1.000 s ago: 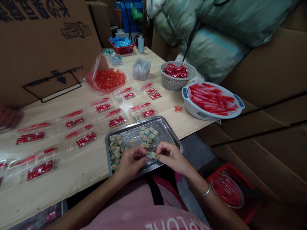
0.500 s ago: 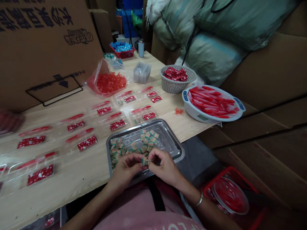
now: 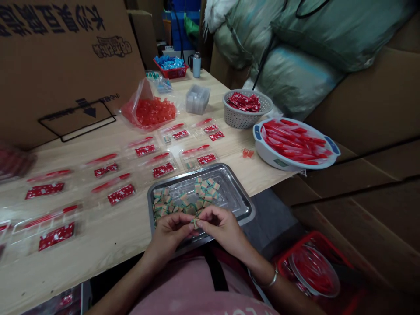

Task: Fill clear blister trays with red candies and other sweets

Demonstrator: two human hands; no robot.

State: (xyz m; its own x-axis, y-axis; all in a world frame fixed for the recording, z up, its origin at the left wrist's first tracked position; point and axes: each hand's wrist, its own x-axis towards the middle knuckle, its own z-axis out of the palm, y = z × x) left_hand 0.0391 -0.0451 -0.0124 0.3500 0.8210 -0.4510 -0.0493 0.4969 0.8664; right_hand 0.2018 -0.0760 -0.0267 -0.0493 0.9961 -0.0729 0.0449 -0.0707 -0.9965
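My left hand (image 3: 170, 232) and my right hand (image 3: 219, 227) meet over the near edge of a steel tray (image 3: 241, 205). Between their pinched fingertips they hold a small wrapped sweet (image 3: 195, 223). Several more of these small green and tan sweets (image 3: 183, 199) lie loose in the tray. Both hands are closed on the sweet, with my right wrist wearing a bangle.
Clear packets with red sticks and red sachets (image 3: 121, 193) lie in rows on the wooden table (image 3: 108, 232). A bag of orange-red sweets (image 3: 151, 111), a grey basket (image 3: 246, 118), a white tub of red sticks (image 3: 295, 142), a clear box (image 3: 197, 98) and a red basket on the floor (image 3: 311, 267) stand around.
My hands have drawn closer together, and the strip of sweets held stretched between them a second ago is now a small piece pinched at the fingertips. The camera has shifted slightly.
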